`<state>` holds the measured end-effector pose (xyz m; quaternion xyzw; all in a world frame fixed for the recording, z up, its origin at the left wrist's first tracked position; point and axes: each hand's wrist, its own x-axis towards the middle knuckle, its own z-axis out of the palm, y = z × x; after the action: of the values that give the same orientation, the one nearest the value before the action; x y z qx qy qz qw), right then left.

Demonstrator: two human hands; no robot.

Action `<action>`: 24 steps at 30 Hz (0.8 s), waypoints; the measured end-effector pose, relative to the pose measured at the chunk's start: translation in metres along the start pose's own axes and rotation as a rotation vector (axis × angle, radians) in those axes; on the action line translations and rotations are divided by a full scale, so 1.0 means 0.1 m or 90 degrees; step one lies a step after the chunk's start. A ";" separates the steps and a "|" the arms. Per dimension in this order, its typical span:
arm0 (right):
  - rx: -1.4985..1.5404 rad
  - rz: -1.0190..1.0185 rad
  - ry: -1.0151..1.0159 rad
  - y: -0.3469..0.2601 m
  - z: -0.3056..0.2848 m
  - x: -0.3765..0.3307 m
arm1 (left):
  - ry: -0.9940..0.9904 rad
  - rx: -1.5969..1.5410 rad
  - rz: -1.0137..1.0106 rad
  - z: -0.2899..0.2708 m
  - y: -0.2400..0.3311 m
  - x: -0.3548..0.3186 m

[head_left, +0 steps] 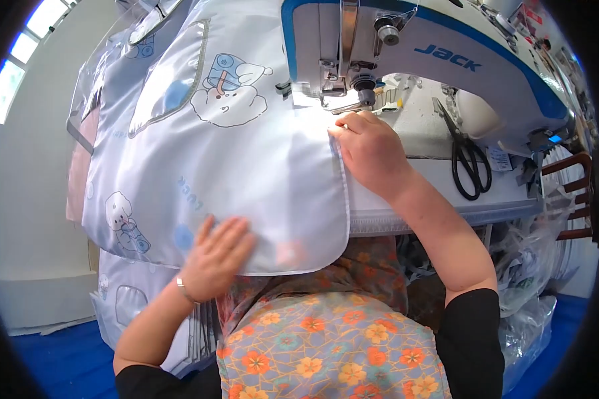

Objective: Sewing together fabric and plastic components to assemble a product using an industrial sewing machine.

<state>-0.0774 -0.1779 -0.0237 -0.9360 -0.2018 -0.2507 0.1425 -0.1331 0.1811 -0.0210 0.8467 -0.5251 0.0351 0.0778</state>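
Note:
A pale blue printed fabric piece [246, 153] with cartoon animal pictures and a grey bound edge lies across the sewing table and hangs over its front. My left hand [216, 256] lies flat on its lower part, fingers spread. My right hand [369, 149] presses down on the fabric's right edge, fingertips just in front of the presser foot [343, 100] of the white and blue sewing machine [446, 60]. The needle area is partly hidden by the machine head.
Black scissors [469, 159] lie on the white table [446, 199] to the right of my right hand. More fabric pieces [126, 299] hang at lower left. Clear plastic bags [532, 266] sit at the right. A floral apron [326, 352] covers my lap.

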 end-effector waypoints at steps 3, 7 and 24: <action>0.035 -0.037 0.054 0.01 0.03 -0.03 | 0.064 0.011 -0.038 0.02 -0.21 -0.32; 0.046 -0.030 0.037 0.00 0.06 -0.08 | 0.085 0.085 -0.080 -0.10 -0.34 -0.35; 0.054 -0.047 0.013 -0.15 0.05 -0.05 | 0.128 0.165 -0.140 -0.34 -0.87 0.19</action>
<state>-0.0861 -0.1643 -0.0278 -0.9183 -0.2454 -0.2569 0.1744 -0.0464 0.2080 0.0067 0.8942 -0.4101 0.1779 0.0235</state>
